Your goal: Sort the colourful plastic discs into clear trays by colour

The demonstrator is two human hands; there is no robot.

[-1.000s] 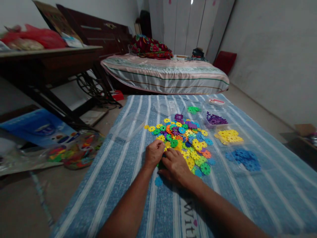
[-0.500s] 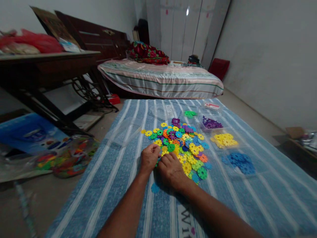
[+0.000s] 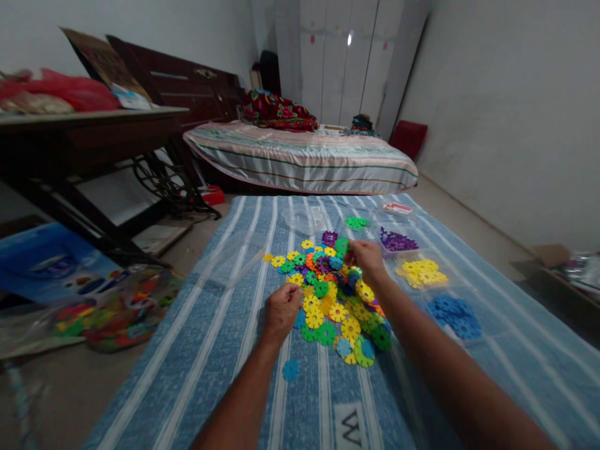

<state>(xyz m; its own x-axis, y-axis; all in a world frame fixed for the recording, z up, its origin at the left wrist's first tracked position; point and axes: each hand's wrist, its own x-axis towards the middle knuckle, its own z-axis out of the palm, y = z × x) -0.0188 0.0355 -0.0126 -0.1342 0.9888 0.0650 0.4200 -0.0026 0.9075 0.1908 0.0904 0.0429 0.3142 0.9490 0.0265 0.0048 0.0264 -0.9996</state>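
Observation:
A mixed pile of flat plastic snowflake discs (image 3: pixel 330 294) in several colours lies on a blue striped cloth (image 3: pixel 225 350). My right hand (image 3: pixel 368 259) is stretched over the far side of the pile, fingers pinched on a green disc (image 3: pixel 342 245). At the pile's near left edge my left hand (image 3: pixel 281 309) rests with its fingers curled shut. Beyond and right of the pile lie sorted heaps: green discs (image 3: pixel 357 222), purple discs (image 3: pixel 397 239), yellow discs (image 3: pixel 420 272) and blue discs (image 3: pixel 454 312). One blue disc (image 3: pixel 290 370) lies alone, close to me.
A clear plastic lid (image 3: pixel 229 256) lies left of the pile. On the floor at left are a bag of coloured pieces (image 3: pixel 112 309) and a blue box (image 3: pixel 42 262). A dark table (image 3: pixel 94 131) stands at left, a bed (image 3: pixel 300 159) behind the cloth.
My right hand left the near edge of the pile and reached forward to the right with a green disc. My left hand stayed at the pile's near left edge.

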